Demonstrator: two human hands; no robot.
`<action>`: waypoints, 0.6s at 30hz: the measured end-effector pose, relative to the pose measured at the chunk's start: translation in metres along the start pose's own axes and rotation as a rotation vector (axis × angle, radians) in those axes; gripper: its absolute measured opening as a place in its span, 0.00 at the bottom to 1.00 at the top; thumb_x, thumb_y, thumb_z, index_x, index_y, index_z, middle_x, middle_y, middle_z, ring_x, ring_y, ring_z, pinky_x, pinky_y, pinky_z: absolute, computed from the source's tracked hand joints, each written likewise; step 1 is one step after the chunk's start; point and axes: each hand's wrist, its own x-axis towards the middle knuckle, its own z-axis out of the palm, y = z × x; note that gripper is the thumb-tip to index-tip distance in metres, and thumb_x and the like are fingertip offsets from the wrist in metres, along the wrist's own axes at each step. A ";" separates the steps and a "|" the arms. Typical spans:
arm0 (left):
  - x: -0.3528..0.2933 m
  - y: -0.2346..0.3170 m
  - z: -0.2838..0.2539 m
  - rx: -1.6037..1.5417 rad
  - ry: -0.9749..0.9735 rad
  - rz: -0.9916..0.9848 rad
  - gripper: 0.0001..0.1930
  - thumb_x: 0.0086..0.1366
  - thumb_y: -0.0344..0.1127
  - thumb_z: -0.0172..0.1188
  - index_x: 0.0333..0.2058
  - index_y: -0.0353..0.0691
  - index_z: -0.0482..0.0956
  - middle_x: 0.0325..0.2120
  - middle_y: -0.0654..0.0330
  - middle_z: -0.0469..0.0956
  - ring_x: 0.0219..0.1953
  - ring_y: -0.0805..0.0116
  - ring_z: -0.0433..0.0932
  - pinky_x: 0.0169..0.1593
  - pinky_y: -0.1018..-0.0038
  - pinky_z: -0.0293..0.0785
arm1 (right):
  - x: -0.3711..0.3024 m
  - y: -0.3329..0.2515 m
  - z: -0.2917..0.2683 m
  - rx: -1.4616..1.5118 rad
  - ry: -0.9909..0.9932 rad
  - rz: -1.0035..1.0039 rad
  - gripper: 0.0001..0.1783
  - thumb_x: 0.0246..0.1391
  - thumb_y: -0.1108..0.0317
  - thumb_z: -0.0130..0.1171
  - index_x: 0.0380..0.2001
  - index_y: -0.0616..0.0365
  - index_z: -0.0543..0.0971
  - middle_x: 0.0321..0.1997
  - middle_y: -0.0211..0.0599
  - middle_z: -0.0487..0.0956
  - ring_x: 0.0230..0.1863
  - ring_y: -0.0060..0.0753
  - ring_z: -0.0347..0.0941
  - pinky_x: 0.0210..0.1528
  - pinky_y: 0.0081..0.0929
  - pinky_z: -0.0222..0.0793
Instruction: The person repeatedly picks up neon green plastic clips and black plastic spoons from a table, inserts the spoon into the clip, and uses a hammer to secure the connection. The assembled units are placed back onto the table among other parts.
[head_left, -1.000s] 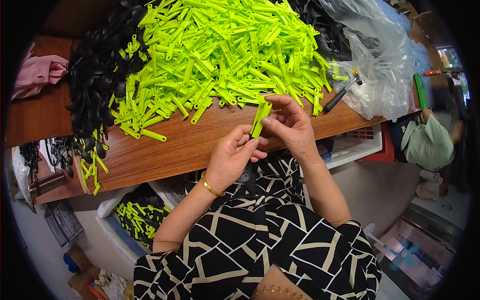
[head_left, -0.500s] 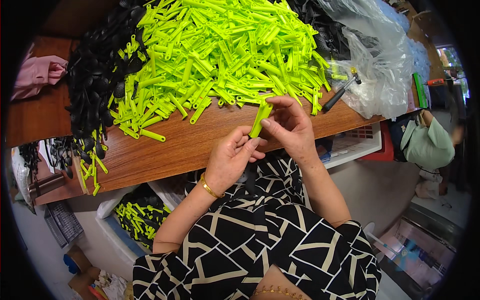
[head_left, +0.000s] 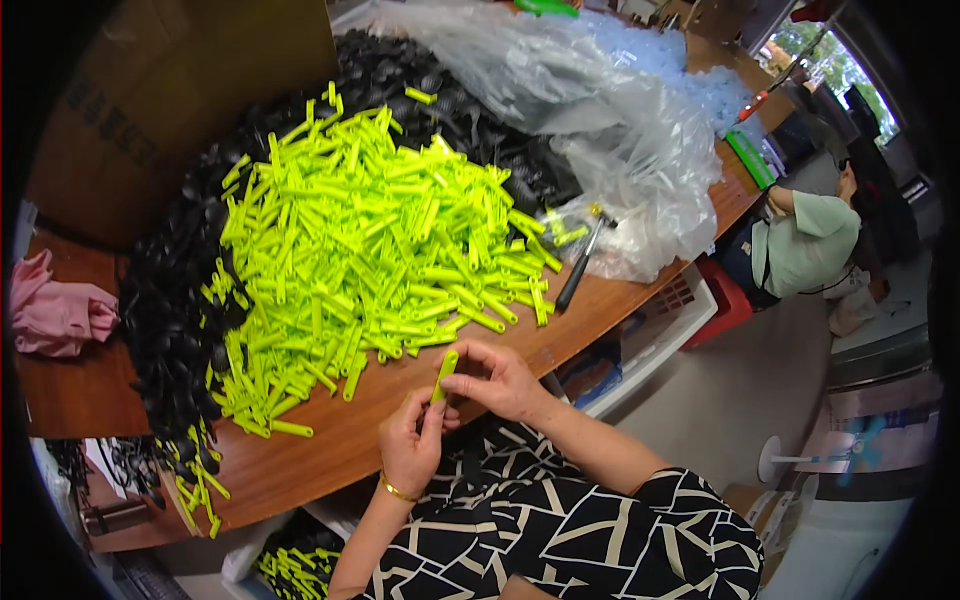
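Note:
Between both hands, just past the table's front edge, I hold a neon yellow-green plastic handle [head_left: 446,374], tilted with its holed end up. My left hand [head_left: 410,442] is closed round its lower end. The thumb and fingers of my right hand [head_left: 505,384] pinch its upper part from the right. In the earlier frame a bit of black shows at the lower end; now my fingers hide that end. Beyond my hands lies a big heap of like yellow-green handles [head_left: 350,230] on the wooden table [head_left: 390,385].
Black plastic pieces [head_left: 170,320] with rounded heads surround the heap. At the right lie a black-handled hammer [head_left: 577,270] and clear plastic sheeting [head_left: 640,170]. A cardboard box [head_left: 190,120] stands far left, above pink cloth [head_left: 60,310]. Below are white crates [head_left: 650,350]; another person [head_left: 805,245] sits at right.
My view has swung, so the heap and my hands appear further left and lower. The handle stays in both hands, turned somewhat, with its flat face more toward me.

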 end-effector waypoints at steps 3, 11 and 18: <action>-0.001 -0.007 -0.003 -0.039 -0.054 -0.053 0.08 0.76 0.30 0.54 0.45 0.31 0.79 0.30 0.56 0.85 0.31 0.72 0.85 0.36 0.77 0.81 | 0.005 -0.016 -0.021 -0.208 -0.099 0.007 0.13 0.64 0.69 0.66 0.50 0.57 0.80 0.40 0.22 0.80 0.43 0.14 0.74 0.49 0.19 0.71; -0.027 -0.034 -0.029 -0.293 -0.115 -0.301 0.13 0.78 0.37 0.53 0.48 0.32 0.76 0.33 0.51 0.85 0.32 0.66 0.86 0.37 0.74 0.82 | -0.013 -0.041 -0.169 -1.024 0.675 -0.085 0.16 0.61 0.55 0.65 0.47 0.52 0.83 0.29 0.38 0.83 0.32 0.35 0.82 0.37 0.34 0.75; -0.048 -0.042 -0.036 -0.271 -0.034 -0.393 0.16 0.80 0.40 0.50 0.47 0.30 0.77 0.32 0.49 0.85 0.32 0.64 0.85 0.36 0.71 0.83 | -0.004 -0.034 -0.171 -1.285 0.722 0.100 0.20 0.55 0.48 0.68 0.42 0.50 0.79 0.32 0.42 0.84 0.36 0.47 0.83 0.40 0.42 0.76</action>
